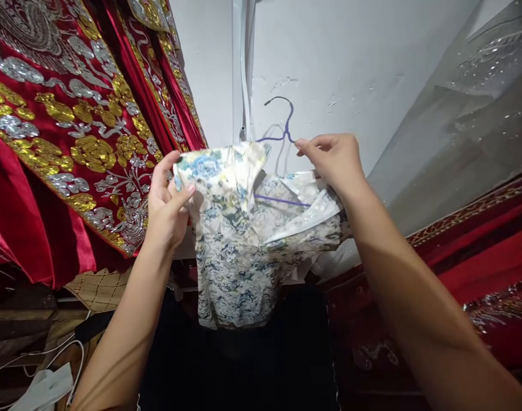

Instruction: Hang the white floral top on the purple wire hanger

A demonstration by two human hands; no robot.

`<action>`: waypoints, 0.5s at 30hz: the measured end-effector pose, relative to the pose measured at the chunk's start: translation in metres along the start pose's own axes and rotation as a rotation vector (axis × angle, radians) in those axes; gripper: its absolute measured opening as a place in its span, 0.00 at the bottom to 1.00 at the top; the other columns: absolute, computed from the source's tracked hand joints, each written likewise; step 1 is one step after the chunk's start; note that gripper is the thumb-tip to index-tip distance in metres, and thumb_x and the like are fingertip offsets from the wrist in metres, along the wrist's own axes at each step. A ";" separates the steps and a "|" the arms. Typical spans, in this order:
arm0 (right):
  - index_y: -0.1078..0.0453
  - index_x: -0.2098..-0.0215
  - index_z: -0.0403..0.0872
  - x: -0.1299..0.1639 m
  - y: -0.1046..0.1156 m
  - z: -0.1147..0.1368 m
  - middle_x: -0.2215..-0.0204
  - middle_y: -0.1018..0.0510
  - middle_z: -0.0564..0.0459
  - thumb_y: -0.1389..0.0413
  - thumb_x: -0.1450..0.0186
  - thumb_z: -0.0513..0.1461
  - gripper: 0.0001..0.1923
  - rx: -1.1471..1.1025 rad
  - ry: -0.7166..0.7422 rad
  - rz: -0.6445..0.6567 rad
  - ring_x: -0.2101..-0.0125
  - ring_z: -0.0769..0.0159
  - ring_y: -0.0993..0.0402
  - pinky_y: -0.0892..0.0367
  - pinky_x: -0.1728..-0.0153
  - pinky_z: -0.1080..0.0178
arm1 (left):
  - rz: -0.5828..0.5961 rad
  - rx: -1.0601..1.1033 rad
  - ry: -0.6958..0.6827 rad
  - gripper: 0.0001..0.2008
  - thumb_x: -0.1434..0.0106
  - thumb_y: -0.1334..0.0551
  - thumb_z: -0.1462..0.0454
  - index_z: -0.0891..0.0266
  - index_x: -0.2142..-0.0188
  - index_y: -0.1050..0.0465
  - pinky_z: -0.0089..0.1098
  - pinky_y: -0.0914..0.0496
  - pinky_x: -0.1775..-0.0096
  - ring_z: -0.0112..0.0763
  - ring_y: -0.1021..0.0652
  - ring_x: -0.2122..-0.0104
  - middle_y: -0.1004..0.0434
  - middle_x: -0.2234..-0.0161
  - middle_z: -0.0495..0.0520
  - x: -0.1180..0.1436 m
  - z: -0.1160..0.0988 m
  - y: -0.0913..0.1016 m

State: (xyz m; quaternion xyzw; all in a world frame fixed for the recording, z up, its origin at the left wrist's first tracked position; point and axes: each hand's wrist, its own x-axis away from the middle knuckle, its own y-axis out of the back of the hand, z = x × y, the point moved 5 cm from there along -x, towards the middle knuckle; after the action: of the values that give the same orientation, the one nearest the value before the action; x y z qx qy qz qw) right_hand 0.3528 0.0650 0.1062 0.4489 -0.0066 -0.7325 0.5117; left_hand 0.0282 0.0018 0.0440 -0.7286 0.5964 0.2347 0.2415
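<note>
A white garment with a blue floral print [235,257] hangs partly on a thin purple clothes hanger [287,123], whose dark hook points up. My left hand [169,197] is closed on the garment's upper left corner, thumb in front and fingers behind. The hanger's right shoulder, just below the neck, is pinched between the thumb and fingers of my right hand [329,157]. Through the open neckline the hanger's purple lower bar shows. On the right side the garment sags below my right wrist, and its neck edge is folded over. The hanger's left arm is hidden inside the cloth.
Red fabric with gold and silver embroidery [93,151] hangs at the left. Behind the hanger is a white wall [329,68] with a vertical strip. Clear plastic sheeting [479,97] and red cloth [492,262] are on the right. A white cable [79,354] lies at lower left.
</note>
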 end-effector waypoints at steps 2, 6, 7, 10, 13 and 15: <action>0.22 0.72 0.45 -0.017 0.002 0.009 0.84 0.38 0.55 0.40 0.37 0.58 0.24 0.047 0.002 -0.022 0.81 0.68 0.45 0.48 0.75 0.60 | -0.041 -0.030 -0.063 0.36 0.42 0.31 0.48 0.46 0.37 0.38 0.42 0.25 0.49 0.48 0.27 0.40 0.30 0.40 0.53 -0.007 -0.013 -0.003; 0.24 0.72 0.46 -0.015 -0.015 0.035 0.86 0.39 0.55 0.40 0.37 0.58 0.24 0.031 0.055 0.039 0.80 0.66 0.42 0.45 0.75 0.59 | -0.167 0.050 -0.164 0.26 0.41 0.30 0.56 0.43 0.43 0.32 0.42 0.27 0.44 0.44 0.30 0.38 0.30 0.40 0.45 0.007 -0.015 0.011; 0.24 0.73 0.46 -0.008 -0.022 0.040 0.86 0.39 0.54 0.40 0.37 0.59 0.25 0.016 0.067 0.067 0.80 0.66 0.41 0.45 0.75 0.59 | -0.207 0.077 -0.178 0.25 0.41 0.29 0.58 0.43 0.45 0.30 0.42 0.28 0.42 0.43 0.30 0.38 0.30 0.41 0.45 0.016 -0.011 0.018; 0.26 0.74 0.46 0.016 -0.041 0.047 0.84 0.36 0.53 0.42 0.36 0.60 0.26 -0.021 0.082 0.148 0.79 0.65 0.39 0.44 0.75 0.59 | -0.333 0.116 -0.151 0.24 0.43 0.29 0.62 0.46 0.47 0.29 0.41 0.30 0.40 0.41 0.27 0.40 0.27 0.44 0.47 0.042 0.007 0.038; 0.25 0.75 0.46 0.029 -0.050 0.046 0.84 0.36 0.53 0.43 0.35 0.59 0.26 -0.033 0.078 0.172 0.79 0.66 0.39 0.46 0.75 0.59 | -0.357 0.094 -0.078 0.27 0.42 0.29 0.62 0.49 0.45 0.31 0.41 0.30 0.40 0.43 0.27 0.41 0.28 0.42 0.52 0.056 0.020 0.046; 0.25 0.75 0.46 0.029 -0.044 0.043 0.84 0.37 0.54 0.43 0.35 0.58 0.26 -0.025 0.078 0.123 0.80 0.66 0.39 0.47 0.75 0.60 | -0.309 0.064 -0.063 0.29 0.41 0.29 0.61 0.50 0.41 0.33 0.42 0.30 0.40 0.45 0.28 0.39 0.31 0.39 0.54 0.055 0.019 0.043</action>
State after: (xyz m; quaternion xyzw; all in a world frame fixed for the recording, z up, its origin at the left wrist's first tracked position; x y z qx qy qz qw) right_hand 0.2895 0.0443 0.0924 0.4695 -0.0053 -0.6818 0.5610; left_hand -0.0050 -0.0346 -0.0086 -0.7959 0.4765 0.1983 0.3164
